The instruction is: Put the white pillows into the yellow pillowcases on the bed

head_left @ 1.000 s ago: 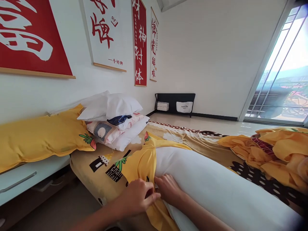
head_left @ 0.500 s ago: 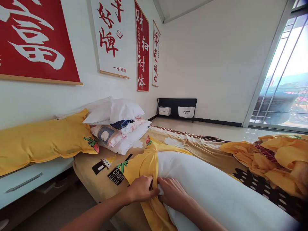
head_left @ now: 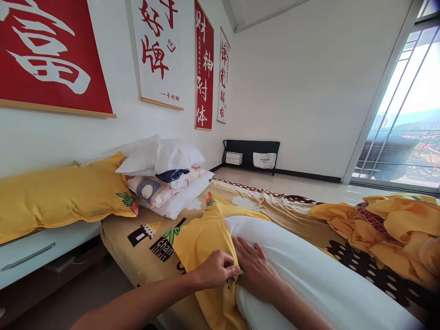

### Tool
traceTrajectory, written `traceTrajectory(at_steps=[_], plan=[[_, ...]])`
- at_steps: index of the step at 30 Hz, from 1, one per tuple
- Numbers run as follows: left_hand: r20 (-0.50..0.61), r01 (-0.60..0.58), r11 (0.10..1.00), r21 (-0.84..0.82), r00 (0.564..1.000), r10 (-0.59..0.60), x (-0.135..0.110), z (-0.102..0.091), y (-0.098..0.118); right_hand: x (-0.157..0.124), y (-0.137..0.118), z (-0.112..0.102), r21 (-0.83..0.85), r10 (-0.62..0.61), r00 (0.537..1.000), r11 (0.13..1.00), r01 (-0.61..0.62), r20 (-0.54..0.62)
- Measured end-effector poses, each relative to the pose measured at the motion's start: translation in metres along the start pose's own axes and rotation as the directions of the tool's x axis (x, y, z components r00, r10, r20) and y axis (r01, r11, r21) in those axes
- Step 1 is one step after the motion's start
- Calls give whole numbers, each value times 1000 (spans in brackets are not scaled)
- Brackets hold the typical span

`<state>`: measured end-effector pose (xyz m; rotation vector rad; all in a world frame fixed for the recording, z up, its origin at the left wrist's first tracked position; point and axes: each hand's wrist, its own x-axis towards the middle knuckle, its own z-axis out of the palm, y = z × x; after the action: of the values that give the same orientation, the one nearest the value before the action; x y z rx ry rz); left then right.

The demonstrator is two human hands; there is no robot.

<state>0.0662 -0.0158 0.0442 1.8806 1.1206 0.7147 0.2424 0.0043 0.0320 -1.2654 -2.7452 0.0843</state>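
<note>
A long white pillow (head_left: 295, 256) lies on the bed, its far-left end inside a yellow pillowcase (head_left: 199, 238) with a carrot-like print at its corners. My left hand (head_left: 220, 270) pinches the hem of the pillowcase near its opening, thumb and fingers closed. Just to the right, my right hand (head_left: 256, 268) lies on the white pillow with its fingers stretched out, fingertips beside the yellow hem. Most of the pillowcase extends left of the hands, flat and wrinkled over the patterned bed sheet (head_left: 147, 270).
Several stacked pillows (head_left: 172, 183) rest at the bed's head. A filled yellow pillow (head_left: 68, 197) lies on a pale drawer cabinet (head_left: 51, 256) at left. Crumpled yellow cloth (head_left: 388, 233) is on the right. A black rack (head_left: 247, 149) stands by the far wall.
My right hand has let its fingers straighten and now lies flatter on the pillow. The left hand has slid a little right along the hem. The view has shifted slightly.
</note>
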Motion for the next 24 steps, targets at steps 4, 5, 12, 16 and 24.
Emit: traceTrajectory(at_steps=[4, 5, 12, 16, 24], plan=[[40, -33, 998, -46, 999, 35, 14, 18, 18, 3, 6, -2, 16, -11, 1000, 1000, 11, 2], [44, -39, 998, -59, 998, 41, 16, 21, 22, 3, 8, -3, 26, -12, 1000, 1000, 12, 3], [181, 86, 970, -228, 983, -45, 17, 30, 16, 2, 9, -13, 100, -39, 999, 994, 39, 4], [253, 148, 976, -161, 962, -104, 9, 25, 5, 3, 23, -38, 242, -178, 979, 958, 151, 96], [377, -3, 973, 232, 922, -86, 8, 30, -17, 17, 128, -74, 302, 477, 858, 861, -411, -193]])
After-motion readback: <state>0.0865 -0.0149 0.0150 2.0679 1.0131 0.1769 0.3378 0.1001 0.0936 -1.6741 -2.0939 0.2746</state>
